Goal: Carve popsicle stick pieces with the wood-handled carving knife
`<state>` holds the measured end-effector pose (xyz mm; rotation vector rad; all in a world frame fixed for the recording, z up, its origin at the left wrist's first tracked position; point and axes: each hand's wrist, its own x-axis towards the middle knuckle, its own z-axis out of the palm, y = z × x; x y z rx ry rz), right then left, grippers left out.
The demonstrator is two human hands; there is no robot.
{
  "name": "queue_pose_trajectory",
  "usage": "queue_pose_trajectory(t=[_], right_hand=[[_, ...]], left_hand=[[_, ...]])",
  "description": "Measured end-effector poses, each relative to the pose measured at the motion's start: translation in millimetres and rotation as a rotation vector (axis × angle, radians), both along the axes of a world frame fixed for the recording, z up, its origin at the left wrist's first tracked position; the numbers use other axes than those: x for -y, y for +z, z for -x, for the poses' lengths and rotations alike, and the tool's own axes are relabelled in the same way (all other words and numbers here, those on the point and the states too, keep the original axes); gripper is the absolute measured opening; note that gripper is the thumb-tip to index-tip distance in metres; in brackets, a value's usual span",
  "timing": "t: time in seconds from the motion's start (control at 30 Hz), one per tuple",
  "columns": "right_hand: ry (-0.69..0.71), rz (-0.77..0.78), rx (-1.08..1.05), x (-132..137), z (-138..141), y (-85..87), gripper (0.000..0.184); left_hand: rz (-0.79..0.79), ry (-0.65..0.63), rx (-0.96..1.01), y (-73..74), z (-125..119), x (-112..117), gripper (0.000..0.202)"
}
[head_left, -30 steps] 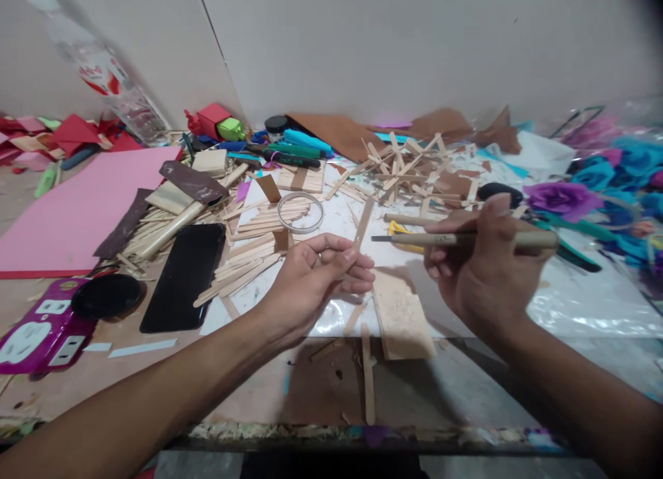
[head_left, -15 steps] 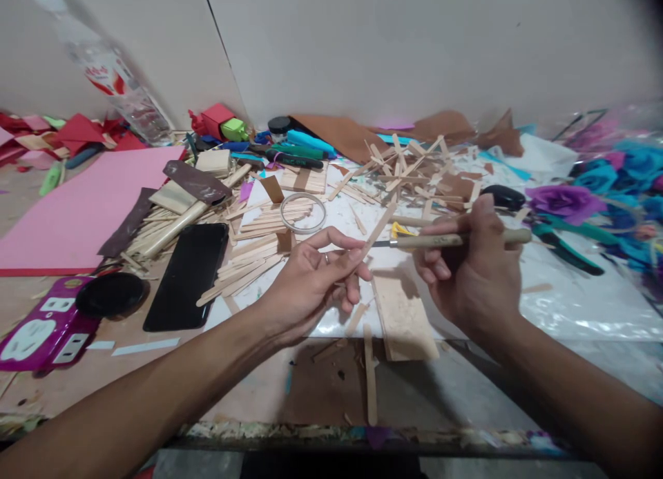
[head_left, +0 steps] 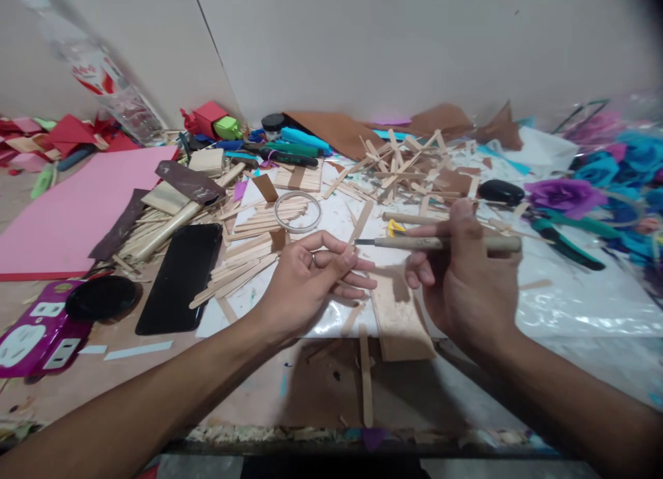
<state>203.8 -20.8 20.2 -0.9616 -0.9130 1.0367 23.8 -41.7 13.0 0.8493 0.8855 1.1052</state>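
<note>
My left hand [head_left: 308,279] pinches a thin wooden craft stick [head_left: 361,222] between thumb and fingertips, the stick pointing up and away. My right hand [head_left: 458,279] is closed around a wooden-handled carving knife [head_left: 440,243], held level with its dark blade pointing left, the tip close to the stick. Below both hands a small wooden board [head_left: 398,317] lies on white plastic sheeting [head_left: 570,299]. A loose stick [head_left: 365,375] lies near the table's front edge.
A pile of craft sticks [head_left: 404,165] sits behind, more sticks [head_left: 248,255] to the left by a tape ring [head_left: 298,211]. A black phone [head_left: 181,275], black lid [head_left: 101,298], purple power strip [head_left: 34,334] and pink sheet [head_left: 77,206] lie left. Pliers [head_left: 567,241] and paper flowers [head_left: 564,196] lie right.
The stick in my left hand tilted right, then swung back more upright. My right hand with the knife moved left, bringing the blade tip closer to the stick.
</note>
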Motion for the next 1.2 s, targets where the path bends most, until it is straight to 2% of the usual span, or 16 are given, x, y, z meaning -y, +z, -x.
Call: queue_pose_trajectory(t=[0.3,0.4,0.5,0.73,0.87,1.0,1.2], right_hand=[[-0.075,-0.102,0.155,17,3,6.0,0.038],[-0.052,-0.103,0.158,18,3,5.2,0.033],[-0.02,-0.073,0.094,16,3,3.3,0.031],[-0.007,-0.001,-0.041,4,8,1.0,0.042],[0.068,0.004,-0.11,-1,8,-0.4,0.046],[0.115,0.028,-0.137,-3,8,-2.2,0.048],[0.104,0.027,-0.137,0,8,-1.4,0.051]], left_hand=[[-0.059,0.124,-0.118,8.5,-8,7,0.042],[-0.073,0.138,-0.132,8.4,-8,9,0.042],[-0.064,0.112,-0.096,5.4,-7,8,0.042],[-0.042,0.016,0.039,-1.6,-4,4,0.033],[-0.033,-0.006,0.077,-1.1,-4,4,0.031],[-0.033,-0.037,0.098,-2.6,-2,3,0.027],[-0.011,-0.03,0.083,-0.8,-3,3,0.032]])
